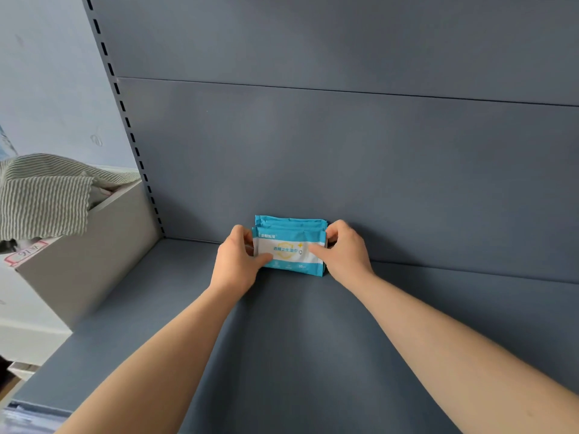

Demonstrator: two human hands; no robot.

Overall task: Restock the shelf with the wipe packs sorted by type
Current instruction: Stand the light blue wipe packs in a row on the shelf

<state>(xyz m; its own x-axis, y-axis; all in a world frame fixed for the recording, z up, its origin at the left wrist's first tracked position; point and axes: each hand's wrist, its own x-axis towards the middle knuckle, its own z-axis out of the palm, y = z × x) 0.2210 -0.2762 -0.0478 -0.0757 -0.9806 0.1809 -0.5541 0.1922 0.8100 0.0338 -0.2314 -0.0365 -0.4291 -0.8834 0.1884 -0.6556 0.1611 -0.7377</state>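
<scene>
The left thumb and right thumb press on the front face of the wipe packs, with the other fingers curled round the two short ends. Both the left hand and the right hand thus clamp one small upright bunch. At least three blue-and-white packs show by their top edges; the exact count is unclear. The bunch stands on the shelf, against its back panel. Left of the shelf is one cardboard box with one striped cloth draped over it.
</scene>
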